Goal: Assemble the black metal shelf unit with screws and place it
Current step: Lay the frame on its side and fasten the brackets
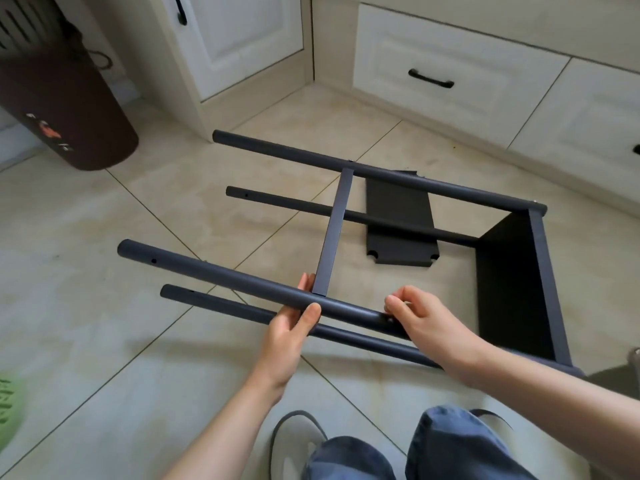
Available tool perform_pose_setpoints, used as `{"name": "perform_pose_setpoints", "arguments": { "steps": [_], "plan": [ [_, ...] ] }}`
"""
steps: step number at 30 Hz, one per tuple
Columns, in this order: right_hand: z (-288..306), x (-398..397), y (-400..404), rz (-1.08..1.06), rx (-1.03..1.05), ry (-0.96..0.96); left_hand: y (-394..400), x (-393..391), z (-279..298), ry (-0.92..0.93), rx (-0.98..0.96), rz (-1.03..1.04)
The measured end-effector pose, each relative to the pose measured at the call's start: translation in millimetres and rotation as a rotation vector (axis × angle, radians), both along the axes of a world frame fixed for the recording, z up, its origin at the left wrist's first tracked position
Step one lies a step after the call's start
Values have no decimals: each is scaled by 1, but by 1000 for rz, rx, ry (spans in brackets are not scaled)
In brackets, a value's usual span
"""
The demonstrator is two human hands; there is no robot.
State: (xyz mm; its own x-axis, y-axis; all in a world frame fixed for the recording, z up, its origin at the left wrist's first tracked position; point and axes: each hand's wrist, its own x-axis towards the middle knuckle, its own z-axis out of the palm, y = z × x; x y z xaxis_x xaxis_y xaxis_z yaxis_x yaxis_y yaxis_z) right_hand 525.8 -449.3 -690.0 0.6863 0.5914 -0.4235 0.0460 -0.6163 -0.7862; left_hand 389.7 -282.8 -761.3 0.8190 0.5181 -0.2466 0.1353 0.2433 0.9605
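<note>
The black metal shelf unit [512, 282] lies on its side on the tiled floor, four round posts pointing left. One shelf panel is fixed at the right end; a second panel [336, 230], seen edge-on, spans between the upper posts. My left hand [294, 323] grips the near upper post [221, 275] beside that panel's end. My right hand [426, 317] pinches something small against the same post at a screw hole; the item is hidden by my fingers. A loose black shelf panel [398, 220] lies flat on the floor under the frame.
White cabinets with black handles [431, 79] run along the back and right. A dark brown bin [69, 109] stands at the left. A green object [8, 410] is at the left edge. My knees and a grey shoe [298, 441] are at the bottom.
</note>
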Motion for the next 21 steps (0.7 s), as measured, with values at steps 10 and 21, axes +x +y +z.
{"name": "perform_pose_setpoints", "arguments": {
  "steps": [10,21],
  "plan": [
    [-25,-9,14,14,-87,1,12,-19,-33,60,-130,0],
    [-33,-4,28,-49,-257,49,14,-18,-45,7,-242,135]
  ]
}}
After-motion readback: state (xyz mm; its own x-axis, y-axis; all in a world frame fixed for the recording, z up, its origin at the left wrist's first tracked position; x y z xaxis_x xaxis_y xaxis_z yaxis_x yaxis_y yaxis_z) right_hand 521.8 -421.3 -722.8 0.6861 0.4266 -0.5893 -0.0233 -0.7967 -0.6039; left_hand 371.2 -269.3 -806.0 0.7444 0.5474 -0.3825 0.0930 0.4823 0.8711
